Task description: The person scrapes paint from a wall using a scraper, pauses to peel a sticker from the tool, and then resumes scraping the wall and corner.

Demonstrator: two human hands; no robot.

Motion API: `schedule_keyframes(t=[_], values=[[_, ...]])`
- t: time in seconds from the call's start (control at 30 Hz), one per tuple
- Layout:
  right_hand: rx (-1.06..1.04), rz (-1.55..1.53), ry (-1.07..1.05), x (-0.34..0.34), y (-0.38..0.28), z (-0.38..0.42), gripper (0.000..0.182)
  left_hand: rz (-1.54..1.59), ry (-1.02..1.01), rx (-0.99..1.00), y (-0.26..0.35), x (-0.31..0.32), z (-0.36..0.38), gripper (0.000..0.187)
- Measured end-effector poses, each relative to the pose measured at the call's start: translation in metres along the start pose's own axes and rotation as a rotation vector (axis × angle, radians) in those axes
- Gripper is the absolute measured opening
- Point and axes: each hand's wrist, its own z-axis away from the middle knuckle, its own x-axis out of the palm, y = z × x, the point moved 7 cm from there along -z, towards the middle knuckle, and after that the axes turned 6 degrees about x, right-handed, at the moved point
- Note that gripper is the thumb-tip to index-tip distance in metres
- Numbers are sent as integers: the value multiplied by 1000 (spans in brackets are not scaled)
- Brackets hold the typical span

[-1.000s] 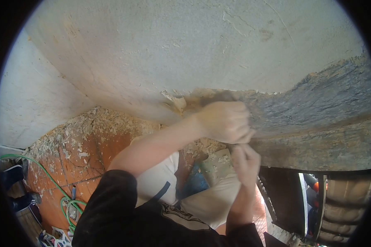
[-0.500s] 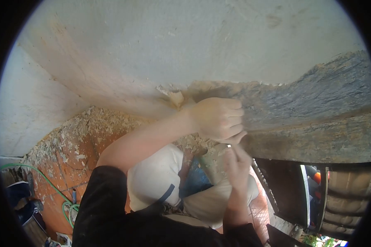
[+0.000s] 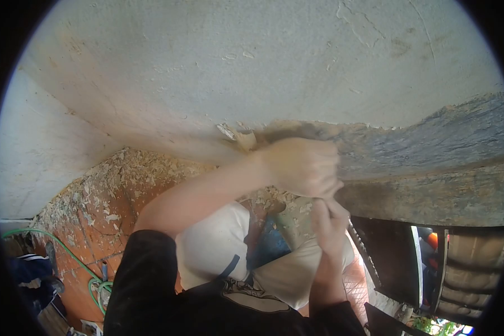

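My left hand (image 3: pixel 303 168) is a closed fist in front of the wall's lower part, beside the edge where the pale paint ends. Whatever it may hold is hidden behind the knuckles. My right hand (image 3: pixel 330 223) is just below, fingers curled and closed, touching or nearly touching the left fist. Its contents do not show either. Both hands are somewhat blurred. The painted wall (image 3: pixel 263 73) rises above them, with a grey stripped band (image 3: pixel 420 145) to the right. A loose peeling flake (image 3: pixel 245 140) sticks out left of the left wrist.
Paint chips (image 3: pixel 115 176) litter the orange tile floor (image 3: pixel 75 257) on the left. A green hose (image 3: pixel 61 243) curls there near dark cloth items (image 3: pixel 33 277). Dark panels (image 3: pixel 389 252) stand at right. Something blue (image 3: pixel 271 246) lies between my knees.
Both hands have shifted slightly right and down in view, and are now closer together. A small bright piece between them no longer shows. The whole view has tilted a little.
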Motion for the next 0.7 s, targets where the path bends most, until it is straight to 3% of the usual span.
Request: schedule_keyframes(t=[0.1,0.17,0.23,0.37,0.43,0.57,0.63,0.7], values=[[57,-104,-25,34,10,4,17,-21,-63,29,-5,-6,5,37],[51,-46,-12,21,1,11,18,1,-114,22,5,1,6,37],[35,-28,23,-9,-7,10,18,32,70,32,4,9,-7,38],[23,101,6,-13,-18,-2,17,-64,34,7,2,12,-6,39],[-77,167,-1,13,-15,-1,18,-115,60,-35,-2,-11,6,40],[-51,150,-9,5,-8,5,24,-33,6,-38,2,4,2,38],[38,-32,-32,-15,-14,5,23,5,114,-7,4,13,-12,37],[67,52,-50,-18,-8,-9,23,-5,66,-56,1,7,-11,35]])
